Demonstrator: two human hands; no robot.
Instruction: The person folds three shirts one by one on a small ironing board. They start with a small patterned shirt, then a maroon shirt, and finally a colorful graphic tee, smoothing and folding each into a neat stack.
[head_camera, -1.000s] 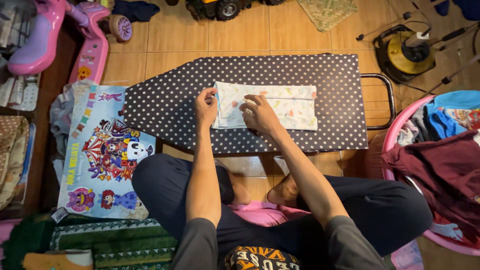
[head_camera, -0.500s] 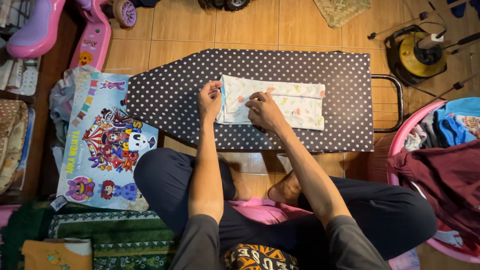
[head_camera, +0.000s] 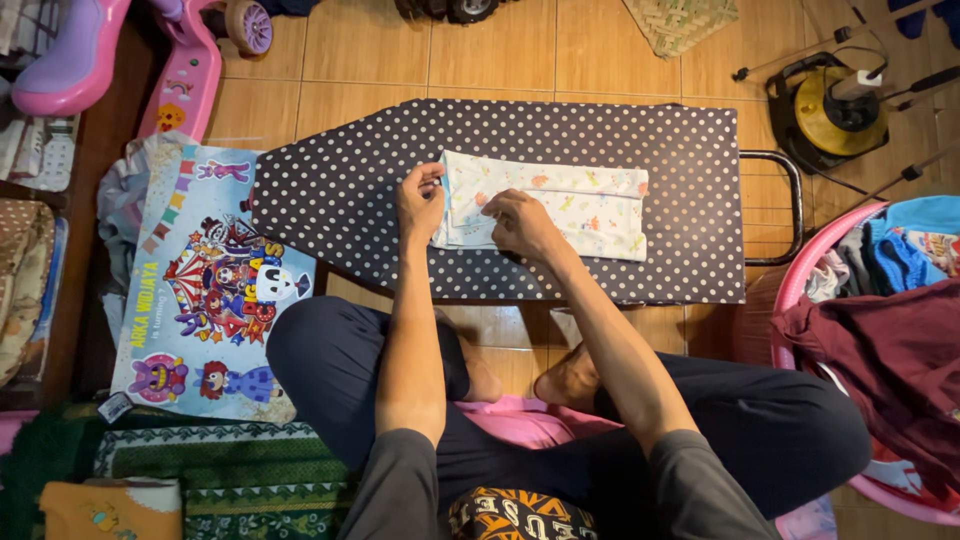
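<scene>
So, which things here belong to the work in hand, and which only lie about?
In use:
left hand
right hand
folded printed cloth
dotted ironing board

Lying about:
pink laundry basket
yellow cable reel
pink toy scooter

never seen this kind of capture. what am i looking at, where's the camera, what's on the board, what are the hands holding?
There is no machine here. A person sits cross-legged on a tiled floor, and the one camera is worn on their head, looking straight down at their own arms.

In front of them lies a low ironing board with a dark, white-dotted cover. On it lies a folded white cloth with small coloured prints.

The left hand pinches the cloth's left edge. The right hand presses down on its left part.

To the right stands a pink laundry basket full of clothes. To the left lies a colourful cartoon poster.
</scene>
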